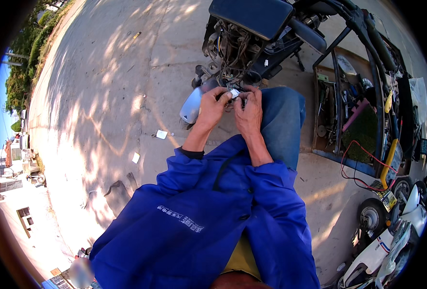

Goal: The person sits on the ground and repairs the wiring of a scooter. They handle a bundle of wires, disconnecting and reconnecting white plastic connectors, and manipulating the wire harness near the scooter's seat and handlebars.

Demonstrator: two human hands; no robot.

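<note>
Both my hands work close together at the front of a vehicle whose wiring harness [237, 45] hangs bare in a tangle below a dark panel [252, 15]. Between thumb and fingers, my left hand [212, 107] pinches a small white piece [234, 93], perhaps a connector. Closed beside it, my right hand [249, 111] has its fingertips at the white piece and the dark wires; what exactly they grip is too small to make out. A silver-blue rounded part [192, 106], like a mirror or cover, sits just left of my left hand.
To the right stands an open metal cart [353, 166] of tools, with a red cable [344, 156] hanging over its side. A white motorcycle [375, 255] is parked at lower right. White scraps [161, 134] lie on the concrete [175, 53]. My bent knee [282, 120] is beside my right hand.
</note>
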